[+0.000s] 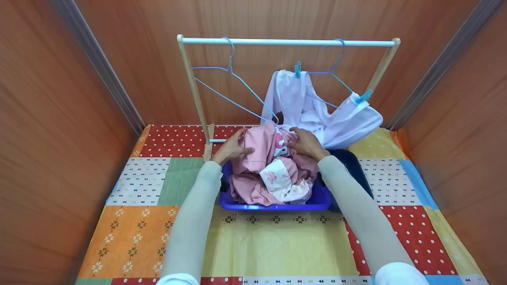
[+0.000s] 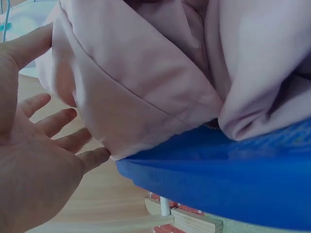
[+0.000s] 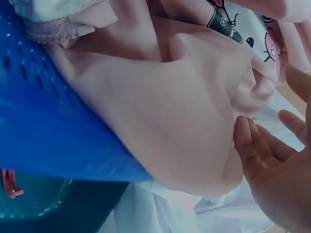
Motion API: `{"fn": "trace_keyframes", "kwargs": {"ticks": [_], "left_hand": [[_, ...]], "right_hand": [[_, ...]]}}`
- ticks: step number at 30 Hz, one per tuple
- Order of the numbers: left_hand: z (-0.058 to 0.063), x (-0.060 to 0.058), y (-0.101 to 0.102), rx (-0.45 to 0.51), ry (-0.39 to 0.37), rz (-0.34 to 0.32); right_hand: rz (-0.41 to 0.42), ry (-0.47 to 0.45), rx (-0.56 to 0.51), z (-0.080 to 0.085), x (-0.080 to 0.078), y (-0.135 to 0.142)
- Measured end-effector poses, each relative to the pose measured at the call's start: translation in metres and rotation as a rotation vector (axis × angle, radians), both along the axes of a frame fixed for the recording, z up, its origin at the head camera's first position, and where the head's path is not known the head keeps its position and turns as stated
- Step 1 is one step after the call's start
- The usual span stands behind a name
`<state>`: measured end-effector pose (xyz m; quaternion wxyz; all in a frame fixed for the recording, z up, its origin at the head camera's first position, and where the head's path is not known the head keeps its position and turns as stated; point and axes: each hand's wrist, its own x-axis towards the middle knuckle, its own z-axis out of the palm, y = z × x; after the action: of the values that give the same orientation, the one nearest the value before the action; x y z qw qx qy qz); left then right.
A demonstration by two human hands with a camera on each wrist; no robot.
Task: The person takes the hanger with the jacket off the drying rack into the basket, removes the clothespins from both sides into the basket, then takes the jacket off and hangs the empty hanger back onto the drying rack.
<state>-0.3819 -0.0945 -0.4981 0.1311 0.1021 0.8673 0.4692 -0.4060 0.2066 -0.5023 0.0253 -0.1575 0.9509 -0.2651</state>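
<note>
A pile of pink clothes [image 1: 259, 144] with white printed patches fills a blue-purple plastic basket [image 1: 273, 207] in the head view. At the pile's left side is my left hand [image 1: 229, 149]; in the left wrist view its spread, nearly straight fingers [image 2: 56, 124] reach the pink fabric [image 2: 131, 82]. My right hand [image 1: 308, 144] is at the pile's upper right. The right wrist view has its loosely extended fingertips [image 3: 243, 127] right at the edge of the pink cloth [image 3: 160, 111]. A cartoon print [image 1: 280, 141] shows between the hands.
Behind the basket stands a rack with a white rail [image 1: 277, 41]. One bare blue hanger [image 1: 237, 79] hangs left; on the right, white clothing [image 1: 301, 95] is clipped by teal clothespins [image 1: 298, 69]. A dark bin [image 1: 354, 168] sits right of the basket, with a red clip [image 3: 10, 183] inside.
</note>
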Motion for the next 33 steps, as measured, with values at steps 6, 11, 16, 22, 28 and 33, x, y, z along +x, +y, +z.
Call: {"fn": "trace_keyframes", "kwargs": {"ticks": [6,11,16,22,28,33], "left_hand": [[0.0,0.0,0.005,-0.043,-0.053,-0.017],[-0.005,-0.001,0.008,-0.087,-0.054,0.003],[-0.008,-0.002,0.006,-0.131,0.017,0.006],[-0.008,-0.001,0.005,-0.235,0.114,-0.004],[-0.007,0.001,0.007,-0.262,0.304,0.013],[0.001,0.005,0.008,-0.234,0.412,0.046]], "right_hand": [[-0.002,-0.074,0.073,-0.002,-0.003,-0.008],[-0.01,-0.153,0.069,-0.005,-0.004,-0.014],[0.005,-0.077,0.074,-0.009,-0.004,-0.017],[0.004,0.075,0.036,-0.018,-0.001,-0.02],[-0.027,0.164,-0.055,-0.023,0.001,-0.023],[-0.048,0.192,-0.122,-0.02,0.002,-0.02]]}}
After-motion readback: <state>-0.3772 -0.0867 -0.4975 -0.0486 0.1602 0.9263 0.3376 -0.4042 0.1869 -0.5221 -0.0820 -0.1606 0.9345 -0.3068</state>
